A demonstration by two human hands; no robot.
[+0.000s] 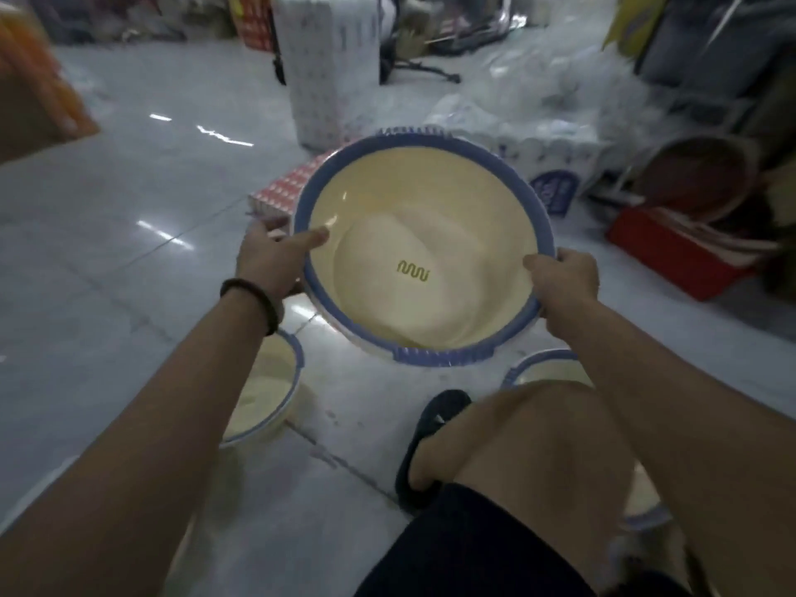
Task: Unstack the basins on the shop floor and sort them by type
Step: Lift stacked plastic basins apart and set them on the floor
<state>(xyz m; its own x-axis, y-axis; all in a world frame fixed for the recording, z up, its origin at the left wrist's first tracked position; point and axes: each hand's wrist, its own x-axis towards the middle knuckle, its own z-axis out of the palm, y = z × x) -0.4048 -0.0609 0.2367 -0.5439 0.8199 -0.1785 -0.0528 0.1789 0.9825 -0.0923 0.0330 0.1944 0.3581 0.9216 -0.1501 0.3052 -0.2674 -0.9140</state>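
A large cream basin with a blue rim [430, 226] is held up above the floor, tilted toward me, a small wavy yellow mark on its bottom. My left hand [275, 260] grips its left rim, thumb inside the bowl. My right hand [564, 273] grips the right rim the same way. A second cream basin with a blue rim [267, 389] stands on the floor under my left forearm. A third basin [547, 370] of the same kind shows partly behind my right knee and arm.
Grey tiled floor [129, 252] stretches left. A tall wrapped white pack [327, 71] and a red-white box [280, 191] stand beyond the basin. Wrapped white rolls [555, 152], a red box [676, 252] and round baskets [698, 174] crowd the right. My foot in a dark shoe [430, 437] is below.
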